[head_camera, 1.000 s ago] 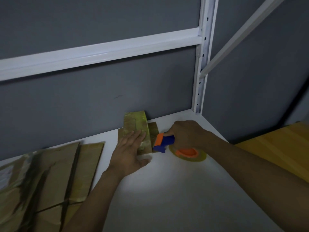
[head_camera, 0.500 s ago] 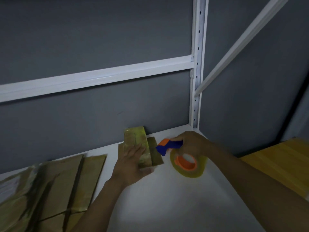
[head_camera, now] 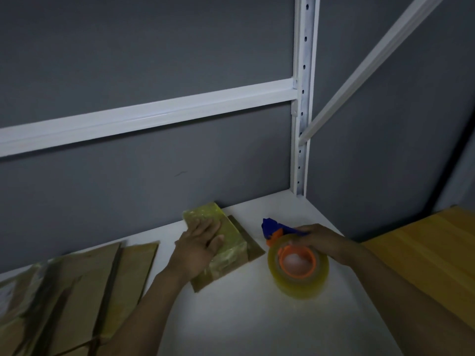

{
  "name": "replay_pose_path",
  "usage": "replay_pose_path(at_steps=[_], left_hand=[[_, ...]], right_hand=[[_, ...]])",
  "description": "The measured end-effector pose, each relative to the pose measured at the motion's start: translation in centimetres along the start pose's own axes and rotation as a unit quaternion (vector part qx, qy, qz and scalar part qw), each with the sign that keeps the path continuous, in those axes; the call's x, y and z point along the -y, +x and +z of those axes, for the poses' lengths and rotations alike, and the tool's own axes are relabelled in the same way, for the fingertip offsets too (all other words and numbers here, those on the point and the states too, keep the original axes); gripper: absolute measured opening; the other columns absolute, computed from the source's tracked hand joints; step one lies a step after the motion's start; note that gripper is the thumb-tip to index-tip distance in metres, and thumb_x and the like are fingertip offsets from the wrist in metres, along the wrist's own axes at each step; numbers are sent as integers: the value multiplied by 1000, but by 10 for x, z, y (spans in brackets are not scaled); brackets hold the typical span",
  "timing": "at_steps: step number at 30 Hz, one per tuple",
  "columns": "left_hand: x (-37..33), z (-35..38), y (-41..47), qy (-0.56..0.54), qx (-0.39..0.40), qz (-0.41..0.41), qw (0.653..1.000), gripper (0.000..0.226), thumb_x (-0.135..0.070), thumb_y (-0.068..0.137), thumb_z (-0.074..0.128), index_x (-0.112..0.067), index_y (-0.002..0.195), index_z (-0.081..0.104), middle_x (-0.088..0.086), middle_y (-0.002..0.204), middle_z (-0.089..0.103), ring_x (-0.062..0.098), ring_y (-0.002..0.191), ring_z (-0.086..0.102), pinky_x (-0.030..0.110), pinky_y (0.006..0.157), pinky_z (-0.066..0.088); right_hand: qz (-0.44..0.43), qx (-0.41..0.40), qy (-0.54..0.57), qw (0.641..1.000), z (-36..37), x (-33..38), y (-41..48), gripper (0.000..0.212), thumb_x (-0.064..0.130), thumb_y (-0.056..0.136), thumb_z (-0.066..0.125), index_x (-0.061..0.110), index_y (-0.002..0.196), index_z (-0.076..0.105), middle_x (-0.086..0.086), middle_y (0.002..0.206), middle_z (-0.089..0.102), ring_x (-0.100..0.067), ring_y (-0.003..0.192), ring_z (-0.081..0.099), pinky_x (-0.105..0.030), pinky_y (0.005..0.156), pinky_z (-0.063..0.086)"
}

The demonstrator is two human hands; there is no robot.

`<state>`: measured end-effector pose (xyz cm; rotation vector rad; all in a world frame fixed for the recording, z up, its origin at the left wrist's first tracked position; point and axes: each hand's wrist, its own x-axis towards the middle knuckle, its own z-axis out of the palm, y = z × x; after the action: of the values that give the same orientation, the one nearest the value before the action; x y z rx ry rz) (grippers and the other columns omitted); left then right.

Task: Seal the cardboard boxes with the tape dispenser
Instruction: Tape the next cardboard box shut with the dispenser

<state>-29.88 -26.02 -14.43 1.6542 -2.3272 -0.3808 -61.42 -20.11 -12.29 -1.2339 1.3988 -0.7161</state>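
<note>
Nearest, at the left, flattened cardboard [head_camera: 77, 291] lies in dull brown sheets with dark creases, matte and fibrous, on the smooth white tabletop [head_camera: 257, 319]. Further in, the right hand [head_camera: 321, 240] curls its fingers round the blue handle of the tape dispenser [head_camera: 305, 276], whose thick ring of glossy, yellowish see-through tape sits on an orange plastic hub, lifted clear of the work. Beside it the left hand [head_camera: 200, 246] lies flat, fingers straight, pressing on the small cardboard box [head_camera: 228, 255] – a low slab near the wall, its top already slick with shiny tape. The risk, as I judge it: the light box may skid on the smooth tabletop if the dispenser drags before the tape bites, or the strip may wrinkle or snag the left fingers, which cover much of the lid. Behind stand a flat grey wall [head_camera: 154, 60] and a white perforated metal upright [head_camera: 304, 98].
</note>
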Motion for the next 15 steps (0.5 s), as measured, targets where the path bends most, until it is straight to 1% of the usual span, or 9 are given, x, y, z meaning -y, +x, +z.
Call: replay_pose_path(at_steps=[1, 3, 4, 7, 10, 11, 13, 14, 15], left_hand=[[-2, -2, -1, -3, 12, -10, 1000, 114, -97, 58, -8, -38, 150, 26, -20, 157, 11, 13, 150, 4, 47, 120, 10], [-11, -7, -3, 5, 28, -16, 999, 101, -93, 67, 5, -38, 151, 24, -18, 160, 10, 17, 150, 6, 53, 118, 13], [-15, -9, -5, 11, 29, -17, 999, 101, -94, 68, 9, -38, 151, 23, -16, 160, 9, 19, 149, 8, 54, 118, 14], [-13, -9, -5, 30, 23, -9, 999, 118, -101, 51, 2, -40, 151, 19, -16, 161, 8, 16, 150, 1, 54, 117, 14], [0, -12, 5, 36, 31, -4, 999, 124, -103, 45, -1, -41, 151, 20, -18, 161, 8, 12, 149, -2, 52, 119, 10], [3, -14, 7, 38, 39, 2, 999, 126, -104, 44, -1, -41, 151, 20, -18, 161, 8, 12, 149, -2, 51, 119, 9], [8, -20, 11, 41, 56, 13, 997, 129, -105, 41, 1, -40, 151, 21, -18, 161, 8, 10, 149, -4, 48, 120, 8], [10, -23, 13, 39, 61, 18, 997, 129, -106, 41, 3, -40, 150, 21, -18, 160, 8, 9, 149, -4, 47, 120, 8], [13, -25, 14, 35, 63, 22, 997, 128, -106, 42, 7, -40, 150, 23, -18, 160, 9, 8, 148, -4, 45, 121, 8]], right_hand=[[-2, 7, 7, 1000, 0, -1, 0, 29, 13, 83, 70, 17, 112, 69, -8, 97, 74, -19, 85, 69, -28, 76, 55], [-9, 18, 17, 1000, 0, -3, -1, 31, 13, 84, 69, 19, 114, 68, -6, 98, 74, -19, 86, 69, -28, 76, 54], [-15, 24, 17, 999, 0, -3, -2, 32, 12, 85, 68, 21, 116, 68, -5, 99, 74, -18, 87, 69, -27, 75, 53], [-37, 32, 11, 999, -3, 0, -7, 38, 9, 85, 67, 25, 119, 66, -2, 101, 73, -17, 92, 69, -24, 75, 52], [-72, 22, -2, 997, -3, 12, -10, 45, 3, 84, 68, 30, 119, 63, 7, 95, 73, -6, 83, 68, -17, 69, 51], [-90, 18, -20, 996, -3, 18, -11, 47, 2, 82, 69, 32, 118, 62, 12, 94, 71, 0, 81, 67, -13, 68, 49], [-131, 10, -87, 988, -3, 30, -10, 53, 2, 80, 72, 39, 115, 60, 25, 93, 68, 11, 83, 62, -7, 71, 44], [-150, 6, -137, 979, -2, 36, -10, 55, 6, 80, 73, 45, 115, 56, 30, 91, 65, 14, 84, 59, -5, 73, 42], [-165, 0, -200, 966, -2, 40, -10, 56, 12, 81, 74, 51, 115, 52, 29, 91, 62, 12, 86, 57, -5, 75, 40]])
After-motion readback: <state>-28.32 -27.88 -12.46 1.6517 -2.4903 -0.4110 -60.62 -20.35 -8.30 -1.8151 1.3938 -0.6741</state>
